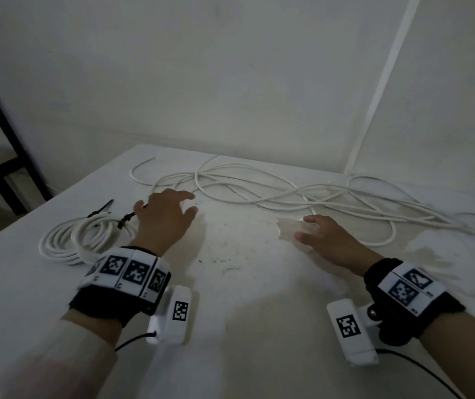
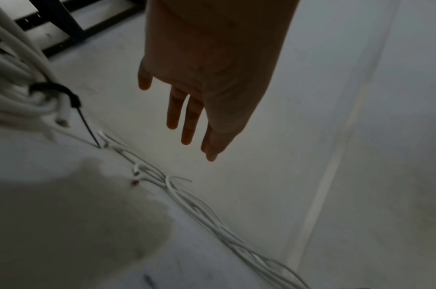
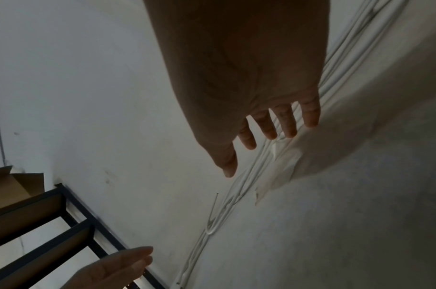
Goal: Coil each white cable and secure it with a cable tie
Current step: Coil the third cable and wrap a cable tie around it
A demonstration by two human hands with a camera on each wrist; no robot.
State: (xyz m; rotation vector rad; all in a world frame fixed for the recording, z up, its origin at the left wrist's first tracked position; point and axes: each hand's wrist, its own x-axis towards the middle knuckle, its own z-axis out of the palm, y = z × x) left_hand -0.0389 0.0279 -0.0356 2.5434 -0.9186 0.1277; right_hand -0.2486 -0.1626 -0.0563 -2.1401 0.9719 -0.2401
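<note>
Both forearms reach out over the white table, palms turned down, each wrist wrapped in a black band with printed marker squares. The left hand floats just above the surface with its fingers spread and nearly straight, gripping nothing; the left wrist view shows the same thing, fingers hanging long and loose over the tabletop. The right hand sits lower and a little nearer the person, fingers relaxed and slightly fanned, also free of any hold; its fingertips lie beside a patch of peeling surface on the table, and I cannot tell whether they touch it.

Just to the outer side of the left hand, close by its little finger and wrist, lies the coiled white cable, wound into neat rings and bound by black cable ties whose tails stick out toward the far edge. Beyond both hands' fingertips sprawls the loose white cable, a tangle of long crossing loops that runs from ahead of the left hand across to well past the right hand's outer side. One loop curves round close beyond the right hand.

Off past the left hand, beside the table, stands a dark metal shelf frame.
</note>
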